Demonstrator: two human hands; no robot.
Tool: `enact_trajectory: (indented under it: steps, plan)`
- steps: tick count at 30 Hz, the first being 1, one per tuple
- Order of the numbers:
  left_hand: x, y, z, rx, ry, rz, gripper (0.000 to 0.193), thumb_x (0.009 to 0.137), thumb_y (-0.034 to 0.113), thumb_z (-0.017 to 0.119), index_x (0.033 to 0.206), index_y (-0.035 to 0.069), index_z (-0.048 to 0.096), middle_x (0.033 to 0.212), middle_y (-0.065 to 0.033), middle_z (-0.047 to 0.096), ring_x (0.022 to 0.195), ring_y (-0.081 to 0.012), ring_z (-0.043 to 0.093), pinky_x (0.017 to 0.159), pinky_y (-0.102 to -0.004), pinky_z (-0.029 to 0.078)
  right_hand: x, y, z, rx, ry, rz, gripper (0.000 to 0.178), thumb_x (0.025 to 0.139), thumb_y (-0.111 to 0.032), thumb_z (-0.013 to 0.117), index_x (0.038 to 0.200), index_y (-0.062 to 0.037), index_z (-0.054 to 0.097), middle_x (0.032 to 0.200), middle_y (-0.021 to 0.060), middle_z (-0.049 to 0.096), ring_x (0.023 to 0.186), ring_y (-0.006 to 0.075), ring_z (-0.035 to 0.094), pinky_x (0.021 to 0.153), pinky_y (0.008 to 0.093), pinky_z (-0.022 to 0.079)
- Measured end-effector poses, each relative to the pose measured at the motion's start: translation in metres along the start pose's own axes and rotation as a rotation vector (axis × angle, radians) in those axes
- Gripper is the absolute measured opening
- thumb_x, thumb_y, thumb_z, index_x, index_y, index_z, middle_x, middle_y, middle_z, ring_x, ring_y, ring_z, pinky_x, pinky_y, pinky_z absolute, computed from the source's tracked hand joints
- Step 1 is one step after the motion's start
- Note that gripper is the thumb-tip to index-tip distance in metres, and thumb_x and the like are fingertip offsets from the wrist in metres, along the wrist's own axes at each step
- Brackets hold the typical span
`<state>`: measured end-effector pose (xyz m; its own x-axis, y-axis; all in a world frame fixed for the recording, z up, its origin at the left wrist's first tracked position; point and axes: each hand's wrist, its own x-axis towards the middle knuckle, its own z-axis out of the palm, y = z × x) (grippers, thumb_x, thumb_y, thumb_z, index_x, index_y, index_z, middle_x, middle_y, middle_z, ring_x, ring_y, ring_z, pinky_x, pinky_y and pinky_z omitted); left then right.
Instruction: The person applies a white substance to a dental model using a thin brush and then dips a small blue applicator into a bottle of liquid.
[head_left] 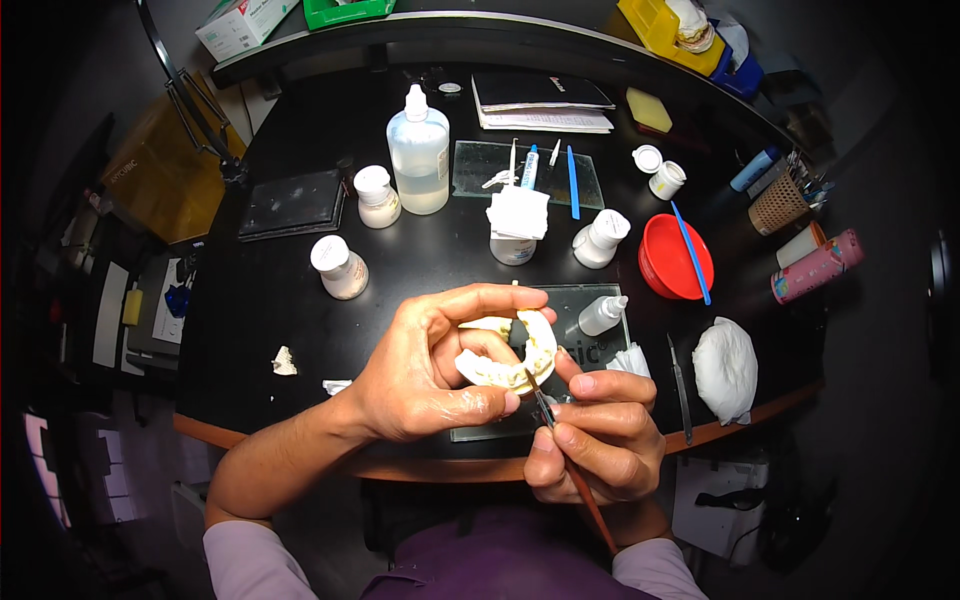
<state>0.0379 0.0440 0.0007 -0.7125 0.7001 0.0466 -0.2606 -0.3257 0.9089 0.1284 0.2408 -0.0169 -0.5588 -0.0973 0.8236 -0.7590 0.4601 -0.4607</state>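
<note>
Brush [585,492] is slanting up-left toward frame centre, its tip seemingly touching the cream dental cast [541,352]; right hand [610,437] is pinching its shaft, left hand [415,365] is gripping the cast.

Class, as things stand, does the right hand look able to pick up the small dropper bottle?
Probably not yet: the right hand holds a brown-handled tool, though the small bottle seems close.

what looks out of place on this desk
A ragged cream-coloured lump lies loose on the black tabletop, left of the left hand. Its uneven edges make it look like a stray, possibly broken-off scrap.
</note>
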Motion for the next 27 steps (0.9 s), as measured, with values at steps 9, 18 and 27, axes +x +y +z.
enact_trajectory:
  steps: [9,18,27]
  plan:
    - [0.001,0.002,0.0,0.014,-0.016,0.003,0.083,0.079,-0.004,0.078,0.154,-0.013,0.043,0.148,-0.0252,0.06,0.123,-0.0238,0.07,0.101,-0.0337,0.059,0.001,-0.001,-0.001,-0.005,-0.001,0.002,0.028,0.085,0.004,0.079,0.108,-0.0066,0.066,0.102,0.0064,0.067,0.113,0.0257,0.067,0.1,0.0444,0.068]
    - [0.0,-0.001,-0.001,-0.001,-0.007,0.025,0.085,0.079,-0.004,0.081,0.154,-0.014,0.043,0.148,-0.0261,0.06,0.113,-0.0205,0.072,0.095,-0.0315,0.061,-0.001,-0.002,-0.003,0.035,-0.005,0.018,0.031,0.085,0.006,0.077,0.109,-0.0065,0.064,0.103,0.0082,0.065,0.115,0.0273,0.065,0.1,0.0477,0.067]
    - [0.002,-0.007,0.002,0.368,0.131,0.31,0.078,0.071,-0.008,0.084,0.144,-0.008,0.056,0.13,-0.0133,0.06,0.093,-0.0083,0.071,0.08,-0.0225,0.06,-0.009,0.019,0.006,0.501,0.245,0.158,0.02,0.092,0.001,0.063,0.111,-0.0018,0.057,0.1,0.0128,0.06,0.12,0.0303,0.056,0.103,0.0598,0.062]
